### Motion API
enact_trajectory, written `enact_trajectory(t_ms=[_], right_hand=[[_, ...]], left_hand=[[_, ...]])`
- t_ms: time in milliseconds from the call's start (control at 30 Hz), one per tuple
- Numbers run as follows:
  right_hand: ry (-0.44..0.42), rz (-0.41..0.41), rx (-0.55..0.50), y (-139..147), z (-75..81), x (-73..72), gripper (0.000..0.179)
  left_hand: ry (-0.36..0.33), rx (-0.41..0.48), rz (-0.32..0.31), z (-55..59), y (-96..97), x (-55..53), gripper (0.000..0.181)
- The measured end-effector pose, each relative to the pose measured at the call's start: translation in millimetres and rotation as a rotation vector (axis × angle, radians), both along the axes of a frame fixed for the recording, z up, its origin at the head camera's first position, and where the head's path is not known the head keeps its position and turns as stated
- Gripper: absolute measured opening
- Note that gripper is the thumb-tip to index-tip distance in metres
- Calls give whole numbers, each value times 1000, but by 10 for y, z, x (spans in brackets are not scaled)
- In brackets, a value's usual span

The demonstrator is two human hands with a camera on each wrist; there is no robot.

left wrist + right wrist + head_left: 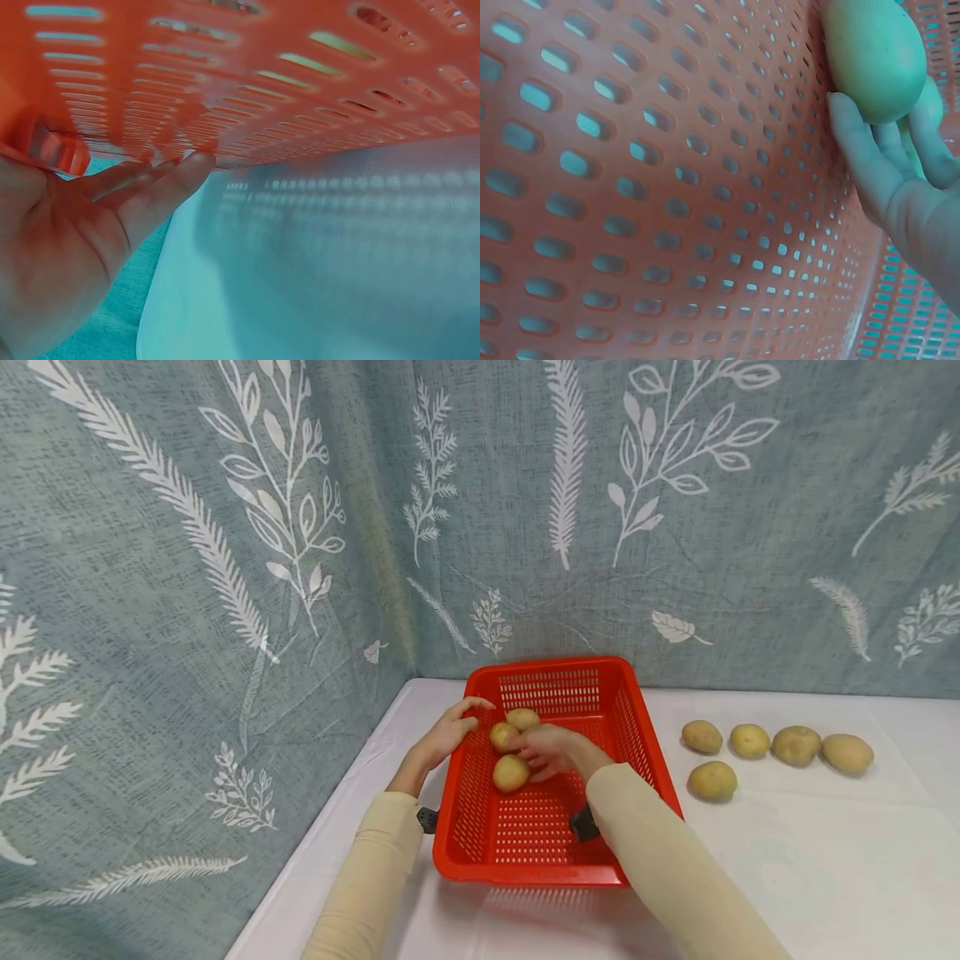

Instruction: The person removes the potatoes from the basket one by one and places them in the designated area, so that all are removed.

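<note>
My left hand (pixel 448 732) is at the left rim of the red plastic basket (pixel 641 735). In the left wrist view, its fingers (pixel 176 184) lie along the outer wall below the rim. Inside the basket, my right hand (pixel 553 749) reaches in among three potatoes along the left side. Its fingertips are right at the end of the nearest potato (pixel 511 773), seen large in the right wrist view. One finger overlaps the middle potato (pixel 502 737). The far potato (pixel 522 719) sits behind that one.
To the right of the basket, on the white tablecloth (pixel 817 860), lies a row of several potatoes (pixel 797 746). One more potato (pixel 712 782) lies in front of the row. A blue-grey curtain (pixel 510 527) with white leaf patterns stands behind and on the left.
</note>
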State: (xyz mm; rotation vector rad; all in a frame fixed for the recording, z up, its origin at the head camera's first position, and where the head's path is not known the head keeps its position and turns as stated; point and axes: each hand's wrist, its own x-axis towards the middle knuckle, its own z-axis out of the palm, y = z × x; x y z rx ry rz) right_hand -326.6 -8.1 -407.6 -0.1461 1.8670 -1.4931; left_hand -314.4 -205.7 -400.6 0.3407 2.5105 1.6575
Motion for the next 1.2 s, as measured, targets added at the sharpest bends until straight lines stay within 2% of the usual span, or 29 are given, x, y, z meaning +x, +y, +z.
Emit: enact_trajectory(t_ms=[200,500,667,833,867,1200], right_hand=[[9,59,40,0,20,18,46],[76,147,98,35,17,26,36],[102,203,107,22,6,33,38],[104,210,107,13,0,50,41],[103,210,107,13,0,52,41],[99,209,109,6,-8,49,43]], left_hand=[[10,-22,1,12,2,-2,42],[-5,-29,-4,7,-10,-13,42],[-12,-12,-10,7,-11,-12,42],[-32,24,-25,18,-6,-3,42],[-38,30,-28,54,5,24,42],[-27,18,-13,15,-10,-2,40]])
